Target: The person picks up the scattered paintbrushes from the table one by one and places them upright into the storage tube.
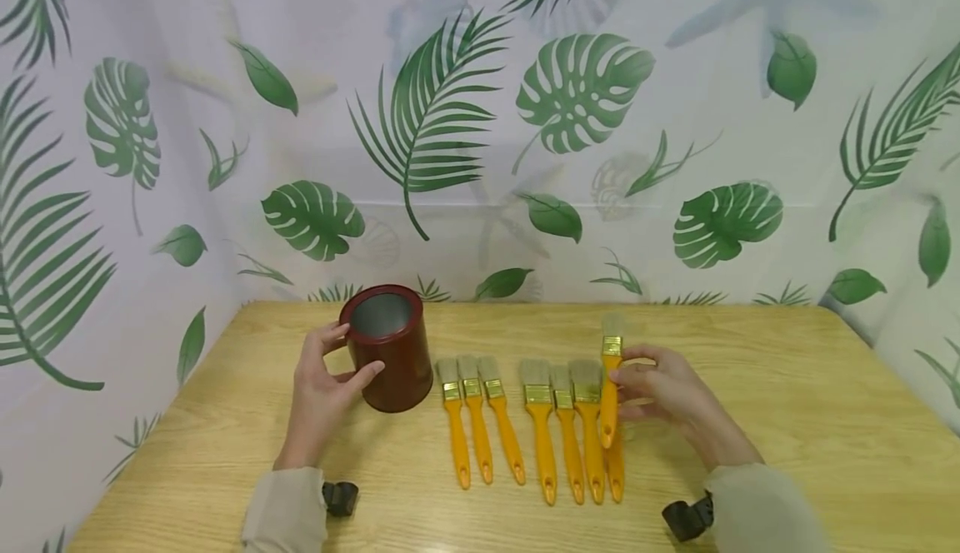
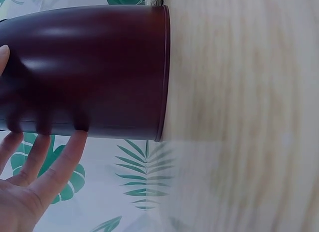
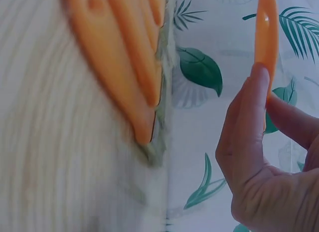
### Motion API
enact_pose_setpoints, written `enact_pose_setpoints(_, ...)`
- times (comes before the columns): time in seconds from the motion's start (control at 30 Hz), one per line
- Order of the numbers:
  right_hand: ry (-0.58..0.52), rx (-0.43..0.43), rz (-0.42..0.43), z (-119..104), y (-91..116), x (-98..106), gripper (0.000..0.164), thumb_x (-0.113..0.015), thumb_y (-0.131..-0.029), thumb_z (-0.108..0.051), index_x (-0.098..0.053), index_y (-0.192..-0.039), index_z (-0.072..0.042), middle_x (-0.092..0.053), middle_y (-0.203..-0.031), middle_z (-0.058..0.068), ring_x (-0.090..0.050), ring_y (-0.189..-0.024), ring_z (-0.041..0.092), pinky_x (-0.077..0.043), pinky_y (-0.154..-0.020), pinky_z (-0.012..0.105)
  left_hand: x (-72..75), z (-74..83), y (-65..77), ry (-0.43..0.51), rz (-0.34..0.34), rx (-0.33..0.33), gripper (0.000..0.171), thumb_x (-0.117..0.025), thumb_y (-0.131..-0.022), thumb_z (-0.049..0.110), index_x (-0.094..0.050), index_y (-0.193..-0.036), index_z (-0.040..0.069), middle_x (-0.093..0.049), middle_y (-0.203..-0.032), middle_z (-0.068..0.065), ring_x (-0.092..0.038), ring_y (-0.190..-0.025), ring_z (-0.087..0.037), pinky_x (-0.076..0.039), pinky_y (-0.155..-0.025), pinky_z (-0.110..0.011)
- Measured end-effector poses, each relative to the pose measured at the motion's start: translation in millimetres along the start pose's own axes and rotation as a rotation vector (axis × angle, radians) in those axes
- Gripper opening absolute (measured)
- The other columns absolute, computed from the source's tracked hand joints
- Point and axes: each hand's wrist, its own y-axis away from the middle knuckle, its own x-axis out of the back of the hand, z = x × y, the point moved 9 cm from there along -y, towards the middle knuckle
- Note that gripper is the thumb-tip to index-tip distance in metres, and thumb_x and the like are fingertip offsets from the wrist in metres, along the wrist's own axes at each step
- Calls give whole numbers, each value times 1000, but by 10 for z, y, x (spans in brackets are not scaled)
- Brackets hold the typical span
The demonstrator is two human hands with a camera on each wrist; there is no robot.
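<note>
My left hand (image 1: 321,395) holds a dark red cylindrical container (image 1: 396,374) by its side, thumb at the front and fingers on its left. The container stands upright with an open top; in the left wrist view its glossy wall (image 2: 99,67) meets the spread fingertips. My right hand (image 1: 663,388) pinches a paintbrush (image 1: 609,395) with an orange handle and pale bristles pointing away, raised above the table. In the right wrist view the pinched handle (image 3: 266,37) stands between thumb and fingers. Another paintbrush (image 1: 616,471) lies partly hidden beneath it.
Three narrow paintbrushes (image 1: 476,424) lie beside the container, bristles toward the back. Several more paintbrushes of mixed widths, including a wide brush (image 1: 543,436), lie to their right. All rest on a wood-grain table (image 1: 810,386). A leaf-patterned cloth (image 1: 465,261) hangs behind.
</note>
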Motion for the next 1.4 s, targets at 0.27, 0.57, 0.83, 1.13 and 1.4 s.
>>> enact_pose_setpoints(0.27, -119, 60, 26, -99, -85, -211, 48, -59, -101, -2, -31, -139, 12, -66, -97, 6, -67, -80, 18, -63, -72, 37, 33, -31, 17, 4, -3, 30, 61, -83, -83, 0, -49, -134, -4, -49, -140, -16, -52, -119, -29, -56, -90, -53)
enact_pose_setpoints(0.57, -274, 114, 1, -207, -220, -402, 27, -54, -103, 2, -38, -124, 4, -65, -92, 6, -69, -79, 16, -62, -76, 38, -20, -9, -37, 27, -16, 15, 61, -83, -83, 0, -49, -133, -4, -48, -141, -16, -52, -118, -31, -55, -91, -56)
enact_pose_setpoints(0.83, -370, 140, 17, -303, -276, -495, 20, -50, -104, 2, -39, -121, 3, -65, -94, 7, -70, -80, 15, -62, -72, 33, -53, 6, -73, 27, -39, -15, 61, -83, -83, -1, -49, -133, -4, -47, -141, -18, -53, -119, -33, -55, -90, -57)
enact_pose_setpoints(1.13, -447, 145, 86, -435, -354, -604, 20, -53, -104, 0, -43, -121, 1, -61, -98, 10, -69, -81, 18, -62, -76, 35, -44, 31, -76, 36, -35, -33, 60, -82, -83, -2, -49, -133, -5, -47, -140, -19, -53, -118, -32, -56, -89, -58)
enact_pose_setpoints(1.4, -526, 160, 104, -563, -379, -738, 20, -54, -103, 2, -44, -120, 4, -63, -99, 10, -70, -79, 17, -61, -78, 36, -5, -30, -29, 30, -5, 2, 60, -83, -82, -3, -50, -131, -4, -50, -139, -17, -53, -117, -30, -56, -88, -57)
